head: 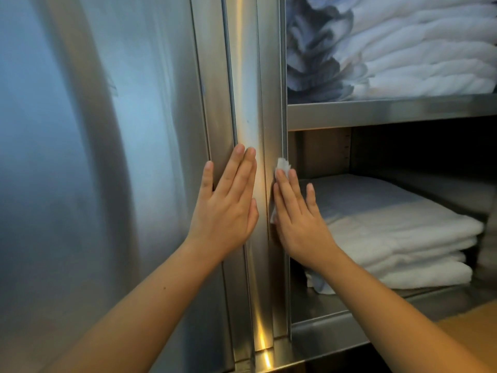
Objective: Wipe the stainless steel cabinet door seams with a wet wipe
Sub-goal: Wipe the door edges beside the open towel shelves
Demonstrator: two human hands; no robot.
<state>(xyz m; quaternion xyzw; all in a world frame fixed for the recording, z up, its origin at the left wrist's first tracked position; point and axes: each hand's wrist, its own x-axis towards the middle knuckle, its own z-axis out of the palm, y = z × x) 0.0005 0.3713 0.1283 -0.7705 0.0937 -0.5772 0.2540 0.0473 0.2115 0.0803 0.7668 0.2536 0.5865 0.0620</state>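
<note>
With the left hand (228,208) flat, fingers together, bracing the brushed stainless steel cabinet door (243,103), the right hand (298,216) pressed a crumpled white wet wipe (283,166) under straight, slightly spread fingers, and it could have slid off the narrow vertical seam (266,200).

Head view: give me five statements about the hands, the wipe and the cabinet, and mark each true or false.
1. The right hand presses the wipe flat against the cabinet's steel edge. True.
2. The left hand holds a spray bottle. False: it lies open and flat on the steel door, holding nothing.
3. Folded white towels lie on the lower shelf. True.
4. The upper shelf is bare. False: it carries a pile of white linen.
5. The wipe is blue. False: it is white.
</note>
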